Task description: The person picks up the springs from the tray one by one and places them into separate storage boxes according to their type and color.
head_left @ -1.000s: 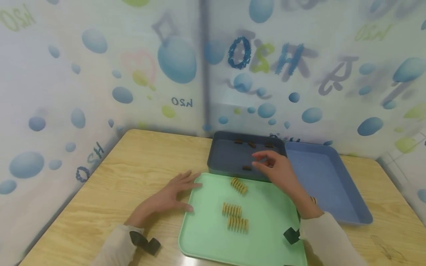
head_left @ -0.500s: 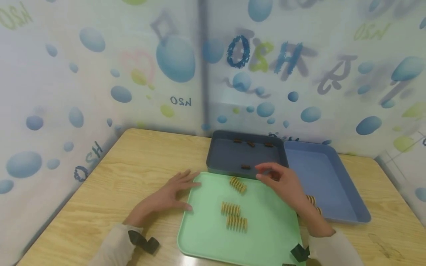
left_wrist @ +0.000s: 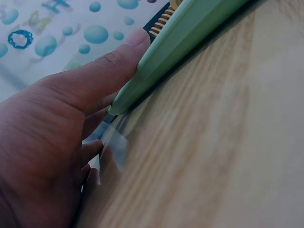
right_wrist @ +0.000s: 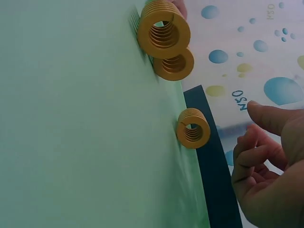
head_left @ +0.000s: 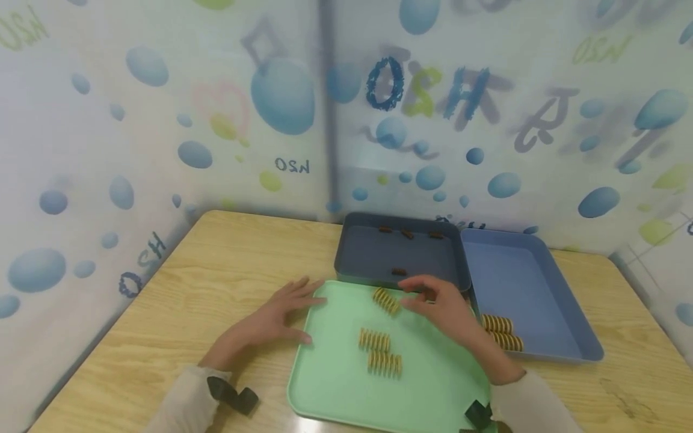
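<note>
My right hand (head_left: 446,310) hovers over the far part of a green tray (head_left: 438,373), its fingers bent loosely with nothing between them. Its fingertips are beside a yellow coil spring (head_left: 385,300) that lies slanted on the tray; the right wrist view shows a gap between that hand and the spring (right_wrist: 193,128). Nearer to me, two more yellow coil springs (head_left: 384,363) lie side by side. My left hand (head_left: 273,316) rests spread at the tray's left edge, and its thumb touches the green rim (left_wrist: 145,66) in the left wrist view.
Behind the green tray stands a dark grey-blue tray (head_left: 368,252) with several small dark springs (head_left: 398,272). To the right is a blue tray (head_left: 536,282) holding larger yellow-and-dark springs (head_left: 506,341). A patterned curtain (head_left: 271,192) borders the wooden table (head_left: 238,252).
My right hand has come back from over the dark tray, then moved left toward the slanted yellow spring. Springs in the blue tray have come into view. The left hand has stayed put.
</note>
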Available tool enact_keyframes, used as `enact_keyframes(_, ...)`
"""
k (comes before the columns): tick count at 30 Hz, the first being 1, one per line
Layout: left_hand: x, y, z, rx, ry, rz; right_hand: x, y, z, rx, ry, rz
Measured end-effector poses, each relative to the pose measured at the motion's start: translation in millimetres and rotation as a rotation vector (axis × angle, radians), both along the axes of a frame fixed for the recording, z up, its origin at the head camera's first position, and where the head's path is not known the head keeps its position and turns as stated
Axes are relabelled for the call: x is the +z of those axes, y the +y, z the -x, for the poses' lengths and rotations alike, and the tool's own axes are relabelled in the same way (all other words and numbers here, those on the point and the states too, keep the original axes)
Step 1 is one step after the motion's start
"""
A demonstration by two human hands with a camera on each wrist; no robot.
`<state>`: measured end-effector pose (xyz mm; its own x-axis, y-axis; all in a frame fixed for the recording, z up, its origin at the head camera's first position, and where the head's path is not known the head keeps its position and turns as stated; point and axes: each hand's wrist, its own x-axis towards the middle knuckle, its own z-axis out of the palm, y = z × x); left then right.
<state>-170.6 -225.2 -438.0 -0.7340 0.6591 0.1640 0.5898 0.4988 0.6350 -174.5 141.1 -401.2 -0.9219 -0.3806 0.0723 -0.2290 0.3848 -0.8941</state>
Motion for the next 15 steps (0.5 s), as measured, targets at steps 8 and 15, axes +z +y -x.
enact_keyframes(8,1.2,-0.8,0.8,0.003,0.007,-0.001,-8.2,-6.7,4.2,0.005,0.025,0.034)
enact_keyframes(15,-1.0,-0.6,1.2,0.000,-0.009,0.001,-16.6,-9.6,3.3,-0.025,0.052,0.037)
